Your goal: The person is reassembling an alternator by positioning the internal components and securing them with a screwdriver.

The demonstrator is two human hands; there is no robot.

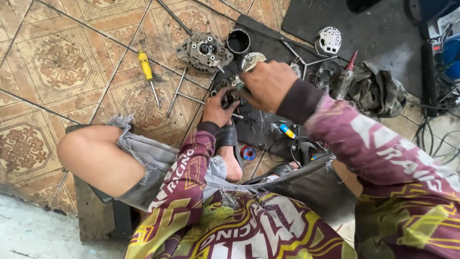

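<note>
Both hands down on the dark rubber mat point(268, 129) laid over the tiled floor point(62, 62), near the mat's left edge. Left hand point(218, 109) curled round the lower side of a small round metal alternator part point(233, 86), fingers closed on it — right hand point(266, 84) closed over the top of the same piece, so most of it hidden. Can't tell if the right hand is also pinching a small tool. Looks like a stiff, dense lump of metal with ridged edges, probably greasy, so likely slippery; best gripped round the outer rim, not by any thin wiring. Just beyond the mat's left edge on the tiles: the grey alternator housing point(203, 52), a yellow-handled screwdriver point(145, 67) and a couple of long bolts point(178, 93). Black ring point(238, 41) at the mat's far-left corner, white fan cover point(328, 40) further right on it, a red-tipped tube point(346, 76) and a crumpled rag point(378, 91) toward the right — small blue spool point(248, 153) by the sandalled foot.
</note>
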